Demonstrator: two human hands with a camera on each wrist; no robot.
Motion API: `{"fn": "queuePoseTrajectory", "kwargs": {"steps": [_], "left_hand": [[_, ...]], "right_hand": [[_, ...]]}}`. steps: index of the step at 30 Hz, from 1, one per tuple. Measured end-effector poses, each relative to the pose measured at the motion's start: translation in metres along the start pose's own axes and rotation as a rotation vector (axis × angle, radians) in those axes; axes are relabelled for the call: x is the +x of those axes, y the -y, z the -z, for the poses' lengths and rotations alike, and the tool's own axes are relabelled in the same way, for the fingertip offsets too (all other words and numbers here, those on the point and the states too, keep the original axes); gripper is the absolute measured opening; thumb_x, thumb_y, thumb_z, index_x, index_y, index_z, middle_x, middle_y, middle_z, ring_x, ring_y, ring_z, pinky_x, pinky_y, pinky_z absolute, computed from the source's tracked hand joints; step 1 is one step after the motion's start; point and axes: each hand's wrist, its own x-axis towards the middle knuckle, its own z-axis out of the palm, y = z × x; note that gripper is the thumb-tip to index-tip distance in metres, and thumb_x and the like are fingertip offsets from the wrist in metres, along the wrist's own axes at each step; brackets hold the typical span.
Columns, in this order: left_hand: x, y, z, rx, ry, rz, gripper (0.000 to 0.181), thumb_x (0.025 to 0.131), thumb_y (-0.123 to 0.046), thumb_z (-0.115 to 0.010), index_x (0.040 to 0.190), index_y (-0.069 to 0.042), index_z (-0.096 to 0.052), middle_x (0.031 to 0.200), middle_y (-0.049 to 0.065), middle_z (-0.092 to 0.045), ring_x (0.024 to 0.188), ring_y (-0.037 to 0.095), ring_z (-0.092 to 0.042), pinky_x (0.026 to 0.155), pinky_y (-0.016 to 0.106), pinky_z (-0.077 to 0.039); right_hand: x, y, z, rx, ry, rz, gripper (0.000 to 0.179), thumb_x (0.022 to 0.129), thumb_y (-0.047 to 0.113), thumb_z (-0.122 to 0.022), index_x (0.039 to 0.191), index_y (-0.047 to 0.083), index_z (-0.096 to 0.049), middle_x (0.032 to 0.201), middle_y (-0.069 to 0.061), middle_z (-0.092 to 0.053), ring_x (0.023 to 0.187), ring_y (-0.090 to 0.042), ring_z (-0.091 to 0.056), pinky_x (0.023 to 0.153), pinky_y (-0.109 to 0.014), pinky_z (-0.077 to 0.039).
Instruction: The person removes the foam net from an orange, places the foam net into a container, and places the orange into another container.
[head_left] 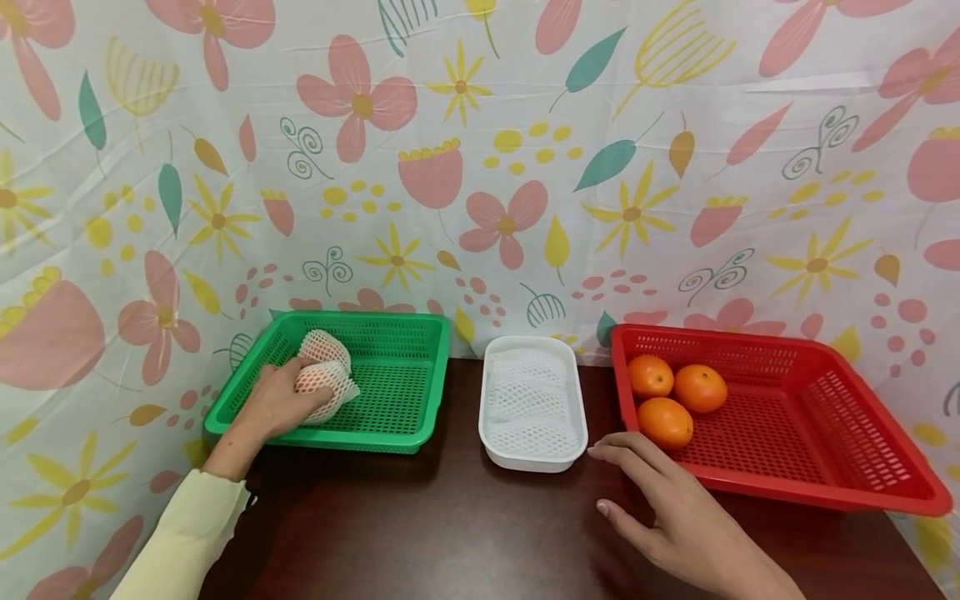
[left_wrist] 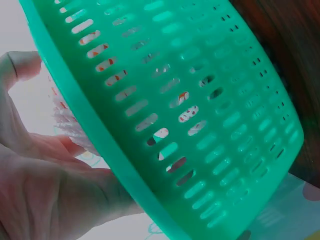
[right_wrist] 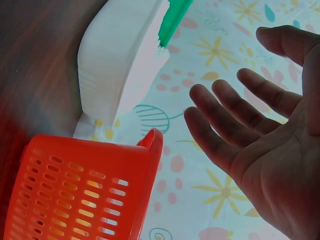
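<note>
In the head view my left hand (head_left: 276, 402) reaches over the near left side of the green basket (head_left: 405, 392). Its fingers and thumb grip an orange in a white foam net sleeve (head_left: 328, 390). Just behind it in the basket lies another net-wrapped fruit (head_left: 327, 345). The left wrist view shows mostly the basket's slotted wall, which hides much of the fruit. My right hand (head_left: 675, 508) hovers with fingers extended and nothing in it, between the white tray (head_left: 534, 463) and the red basket (head_left: 795, 437). Its spread fingers (right_wrist: 250, 105) show in the right wrist view.
Flattened white foam net sleeves (head_left: 528, 392) lie in the white tray. Three bare oranges (head_left: 665, 422) sit at the left end of the red basket. All stand on a dark brown table (head_left: 435, 533), with a flower-patterned cloth (head_left: 465, 200) behind and to the left.
</note>
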Motion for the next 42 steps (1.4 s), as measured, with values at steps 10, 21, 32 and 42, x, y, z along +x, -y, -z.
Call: {"fn": "queuePoseTrajectory", "kwargs": {"steps": [10, 21, 32, 42], "left_hand": [[-0.003, -0.011, 0.0, -0.102, 0.0, -0.045, 0.076, 0.1, -0.039, -0.059, 0.161, 0.002, -0.037, 0.149, 0.033, -0.047, 0.124, 0.042, -0.051, 0.094, 0.056, -0.048], [-0.013, -0.028, -0.003, -0.323, 0.005, -0.121, 0.058, 0.105, -0.033, -0.059, 0.155, -0.005, -0.046, 0.139, 0.02, -0.059, 0.102, 0.03, -0.059, 0.082, 0.041, -0.049], [-0.024, -0.051, -0.005, -0.481, -0.007, -0.156, 0.048, 0.109, -0.03, -0.055, 0.149, -0.005, -0.05, 0.13, 0.019, -0.059, 0.102, 0.027, -0.059, 0.081, 0.039, -0.051], [-0.036, -0.067, -0.01, -0.765, 0.154, -0.19, 0.06, 0.115, -0.03, -0.038, 0.165, 0.0, -0.024, 0.155, 0.025, -0.042, 0.136, 0.032, -0.051, 0.118, 0.06, -0.037]], "right_hand": [[0.0, 0.001, 0.001, -0.003, 0.005, -0.005, 0.063, 0.082, 0.025, -0.092, 0.137, 0.034, -0.061, 0.136, 0.019, -0.054, 0.116, -0.003, -0.057, 0.103, -0.004, -0.038], [-0.001, 0.0, 0.001, -0.005, -0.018, 0.018, 0.063, 0.083, 0.025, -0.092, 0.137, 0.033, -0.061, 0.137, 0.017, -0.054, 0.117, -0.004, -0.056, 0.104, -0.004, -0.035], [-0.001, 0.001, 0.002, 0.006, -0.013, 0.04, 0.061, 0.086, 0.026, -0.09, 0.138, 0.033, -0.059, 0.136, 0.018, -0.054, 0.117, -0.004, -0.057, 0.103, -0.007, -0.039], [0.0, 0.005, 0.003, -0.002, -0.02, 0.032, 0.062, 0.084, 0.025, -0.091, 0.138, 0.033, -0.06, 0.137, 0.017, -0.054, 0.118, -0.003, -0.056, 0.104, -0.006, -0.038]]}}
